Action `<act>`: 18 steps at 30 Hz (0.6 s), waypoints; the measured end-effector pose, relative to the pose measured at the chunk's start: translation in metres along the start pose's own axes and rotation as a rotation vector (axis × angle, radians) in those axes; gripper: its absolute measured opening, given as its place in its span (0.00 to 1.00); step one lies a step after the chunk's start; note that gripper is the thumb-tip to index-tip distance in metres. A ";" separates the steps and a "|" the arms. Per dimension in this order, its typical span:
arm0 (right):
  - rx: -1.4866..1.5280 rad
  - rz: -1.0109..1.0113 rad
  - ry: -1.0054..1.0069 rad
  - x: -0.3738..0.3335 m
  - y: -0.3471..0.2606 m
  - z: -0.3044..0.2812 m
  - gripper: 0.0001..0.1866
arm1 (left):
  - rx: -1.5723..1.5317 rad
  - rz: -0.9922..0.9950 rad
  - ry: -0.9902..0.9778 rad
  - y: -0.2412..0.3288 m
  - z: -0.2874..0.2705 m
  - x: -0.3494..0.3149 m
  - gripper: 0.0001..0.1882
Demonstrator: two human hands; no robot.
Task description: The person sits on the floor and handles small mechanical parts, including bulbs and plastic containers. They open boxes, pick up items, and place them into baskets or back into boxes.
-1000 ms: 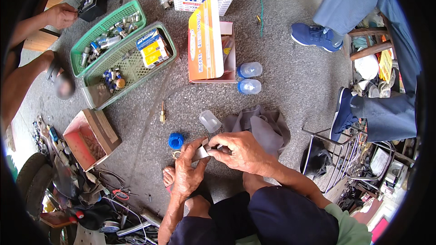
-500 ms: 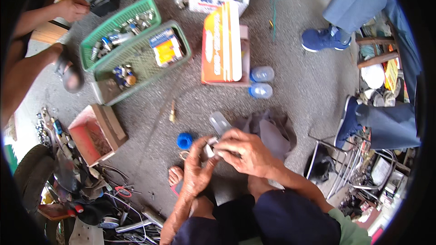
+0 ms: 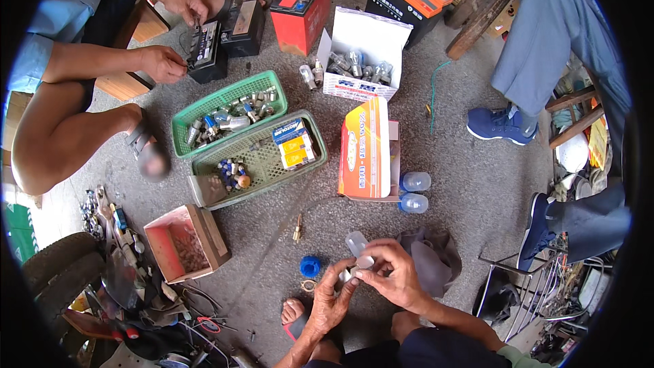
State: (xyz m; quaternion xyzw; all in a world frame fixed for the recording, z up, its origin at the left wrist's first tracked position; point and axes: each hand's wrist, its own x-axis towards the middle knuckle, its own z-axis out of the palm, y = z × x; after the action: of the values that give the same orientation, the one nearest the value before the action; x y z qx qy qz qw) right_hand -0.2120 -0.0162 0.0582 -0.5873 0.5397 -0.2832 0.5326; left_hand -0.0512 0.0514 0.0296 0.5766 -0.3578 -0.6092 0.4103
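Both hands together in front, fingertips nearly meeting over one small silvery piece [image 3: 366, 262]; can't tell if it's one part or two

Left hand [image 3: 330, 307]: thumb and fingers pinched on the piece's near-left end. Right hand [image 3: 399, 283]: thumb and index pinched on its far-right, flat round-looking end. Fingers hide much of it, so the exact shape is unclear

Around the hands: clear plastic cup [image 3: 355, 240] just beyond the right fingertips, partly covered by them. Blue cap [image 3: 310, 266] on the ground ahead-left of the left hand, small yellowish ring [image 3: 308, 285] between cap and hand. Brass bit [image 3: 298, 232] further out past the cap. Grey cloth [image 3: 436, 262] crumpled on the ground just right of the right hand. Two clear bottles [image 3: 416, 181] with blue ends lie well ahead of the right hand, beside the orange-and-white box [image 3: 364, 151]

Step in hand, my read: close fingertip work on the piece, both hands sharing it. Fitting, parting or only turning it over, can't tell

Next move calls for, I'd judge: steady left pinch, fine control from the right thumb and index, light pressure since the grip area is small
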 end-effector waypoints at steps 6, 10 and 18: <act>0.426 0.384 -0.118 0.000 0.004 -0.001 0.19 | 0.291 0.318 0.055 0.013 0.002 0.012 0.20; 0.097 -0.038 -0.034 0.002 -0.013 0.010 0.16 | 0.428 0.405 0.147 0.017 -0.001 0.014 0.21; 0.007 -0.122 0.040 0.011 -0.018 0.018 0.12 | 0.387 0.388 0.314 0.018 0.008 0.017 0.24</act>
State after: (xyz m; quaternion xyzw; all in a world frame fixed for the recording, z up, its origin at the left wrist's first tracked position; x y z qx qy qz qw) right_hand -0.1870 -0.0237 0.0673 -0.6115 0.5126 -0.3284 0.5055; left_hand -0.0573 0.0285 0.0399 0.6521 -0.5027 -0.3436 0.4516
